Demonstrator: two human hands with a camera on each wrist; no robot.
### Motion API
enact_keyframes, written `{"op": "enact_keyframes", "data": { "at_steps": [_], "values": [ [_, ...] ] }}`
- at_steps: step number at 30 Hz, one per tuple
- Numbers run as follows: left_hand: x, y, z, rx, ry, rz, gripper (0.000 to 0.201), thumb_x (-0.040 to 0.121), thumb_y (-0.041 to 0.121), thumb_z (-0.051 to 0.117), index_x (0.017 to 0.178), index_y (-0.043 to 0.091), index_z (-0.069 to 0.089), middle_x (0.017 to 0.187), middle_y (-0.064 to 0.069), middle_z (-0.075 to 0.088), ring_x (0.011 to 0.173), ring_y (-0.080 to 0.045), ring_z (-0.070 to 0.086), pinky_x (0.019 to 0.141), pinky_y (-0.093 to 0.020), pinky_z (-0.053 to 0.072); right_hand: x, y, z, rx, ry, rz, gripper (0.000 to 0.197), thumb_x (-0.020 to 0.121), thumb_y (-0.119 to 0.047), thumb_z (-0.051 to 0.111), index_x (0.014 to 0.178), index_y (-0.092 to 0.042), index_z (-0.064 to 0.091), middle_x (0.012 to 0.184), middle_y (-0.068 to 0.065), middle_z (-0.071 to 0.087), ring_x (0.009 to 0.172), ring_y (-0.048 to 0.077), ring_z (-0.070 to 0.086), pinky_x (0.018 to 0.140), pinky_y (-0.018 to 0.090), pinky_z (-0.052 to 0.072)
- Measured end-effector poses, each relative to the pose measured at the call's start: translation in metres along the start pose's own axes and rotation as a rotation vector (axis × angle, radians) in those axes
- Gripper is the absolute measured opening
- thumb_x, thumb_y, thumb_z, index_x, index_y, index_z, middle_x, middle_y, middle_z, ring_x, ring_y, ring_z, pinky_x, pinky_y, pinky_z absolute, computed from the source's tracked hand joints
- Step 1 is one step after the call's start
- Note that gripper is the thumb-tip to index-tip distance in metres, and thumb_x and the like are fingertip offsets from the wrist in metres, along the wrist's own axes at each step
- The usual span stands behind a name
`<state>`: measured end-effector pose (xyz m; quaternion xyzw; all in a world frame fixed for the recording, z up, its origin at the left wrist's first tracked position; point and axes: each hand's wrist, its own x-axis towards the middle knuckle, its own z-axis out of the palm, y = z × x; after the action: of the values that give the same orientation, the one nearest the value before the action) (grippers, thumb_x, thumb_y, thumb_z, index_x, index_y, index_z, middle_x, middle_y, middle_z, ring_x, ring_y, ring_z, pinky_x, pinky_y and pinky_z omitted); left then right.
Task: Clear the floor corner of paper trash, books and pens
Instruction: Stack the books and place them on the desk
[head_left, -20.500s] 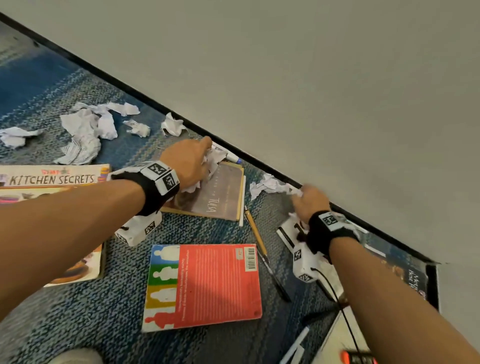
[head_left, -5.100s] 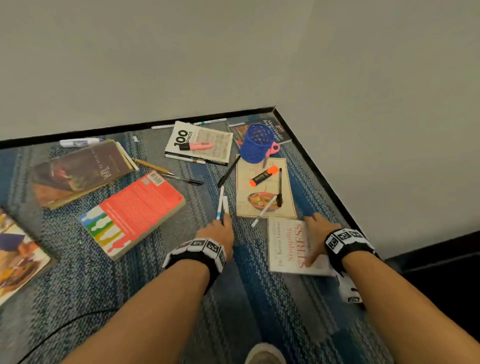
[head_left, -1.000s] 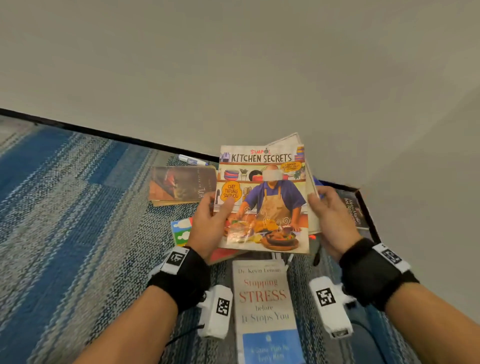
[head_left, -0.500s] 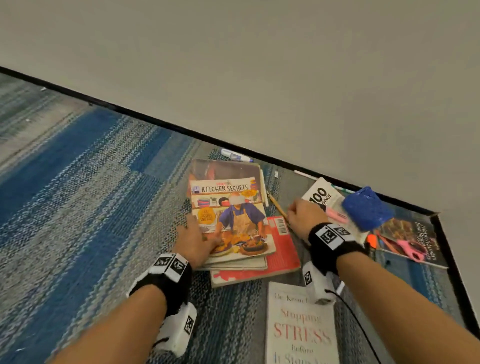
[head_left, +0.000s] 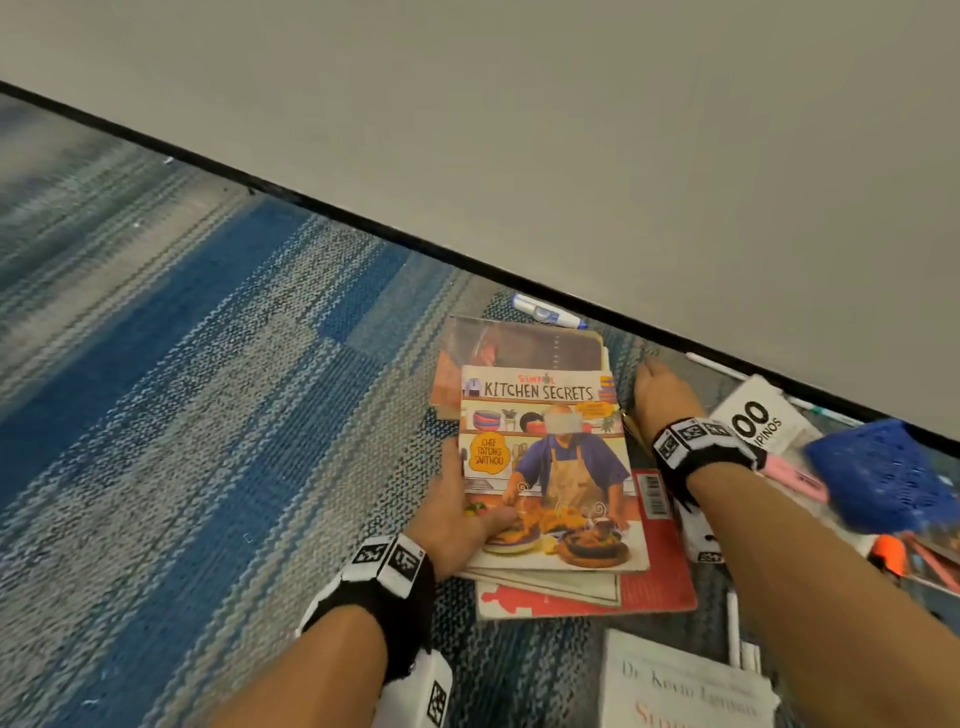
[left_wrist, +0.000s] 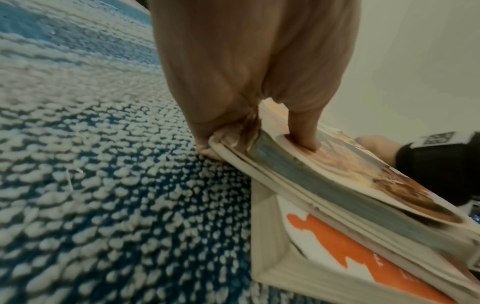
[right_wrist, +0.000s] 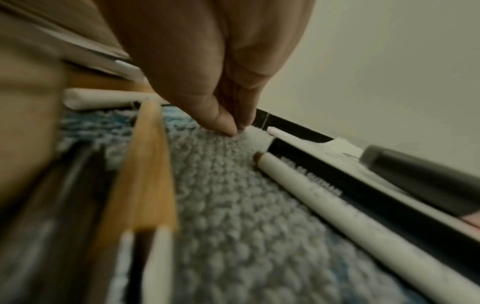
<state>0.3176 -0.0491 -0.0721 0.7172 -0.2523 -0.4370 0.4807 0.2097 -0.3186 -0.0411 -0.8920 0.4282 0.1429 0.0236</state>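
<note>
The floppy cookbook (head_left: 550, 467) is pinched at its nine o'clock edge by the left hand (head_left: 457, 514); a two-sided hold looks safest. The right hand (head_left: 662, 400) is bunched on the carpet (head_left: 208, 389), holding nothing.

Left hand (left_wrist: 249, 67) pinches cookbook (left_wrist: 350, 174) corner, over carpet (left_wrist: 103, 185).

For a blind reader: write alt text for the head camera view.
A left hand grips a cookbook on top of a stack of books on blue carpet, while the right hand reaches to the floor beside the stack, near the wall.
</note>
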Motion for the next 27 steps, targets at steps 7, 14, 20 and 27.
{"op": "enact_keyframes", "data": {
  "at_steps": [7, 14, 20, 27],
  "values": [
    [-0.003, 0.013, -0.002, 0.015, -0.017, -0.048, 0.077, 0.066, 0.01, 0.085, 0.126, 0.027, 0.04, 0.116, 0.005, 0.065, 0.106, -0.015, 0.064, 0.103, -0.043, 0.046, -0.082, 0.021, -0.025, -0.129, -0.061, 0.051, 0.024, 0.089, -0.003, 0.052, 0.109, 0.001, 0.064, 0.11, 0.02, 0.066, 0.105, 0.036, 0.063, 0.087, 0.039, 0.051],
    [-0.01, 0.039, 0.01, 0.286, 0.114, -0.262, 0.073, 0.043, 0.043, 0.091, 0.105, 0.014, 0.065, 0.103, 0.004, 0.07, 0.089, -0.017, 0.067, 0.084, -0.031, 0.054, -0.173, 0.045, -0.015, 0.038, 0.013, -0.019, 0.02, 0.09, -0.014, 0.052, 0.106, -0.011, 0.063, 0.108, 0.008, 0.06, 0.099, 0.028, 0.061, 0.081, 0.038, 0.053],
    [-0.029, 0.053, 0.024, 0.457, 0.146, -0.329, 0.079, 0.065, 0.037, 0.087, 0.12, -0.002, 0.046, 0.114, -0.006, 0.055, 0.111, -0.029, 0.06, 0.087, -0.03, 0.05, -0.16, 0.045, -0.022, 0.099, -0.002, 0.075, 0.026, 0.088, -0.008, 0.05, 0.11, -0.01, 0.063, 0.114, 0.011, 0.063, 0.105, 0.029, 0.061, 0.091, 0.039, 0.051],
    [-0.011, 0.028, 0.014, 0.289, 0.044, -0.386, 0.077, 0.06, 0.03, 0.09, 0.121, 0.004, 0.052, 0.115, -0.007, 0.066, 0.104, -0.023, 0.064, 0.092, -0.034, 0.05, -0.099, 0.018, 0.011, 0.225, -0.082, 0.004, 0.058, 0.093, -0.013, 0.05, 0.147, -0.02, 0.03, 0.151, 0.014, 0.031, 0.13, 0.035, 0.044, 0.103, 0.042, 0.04]
  ]
}}
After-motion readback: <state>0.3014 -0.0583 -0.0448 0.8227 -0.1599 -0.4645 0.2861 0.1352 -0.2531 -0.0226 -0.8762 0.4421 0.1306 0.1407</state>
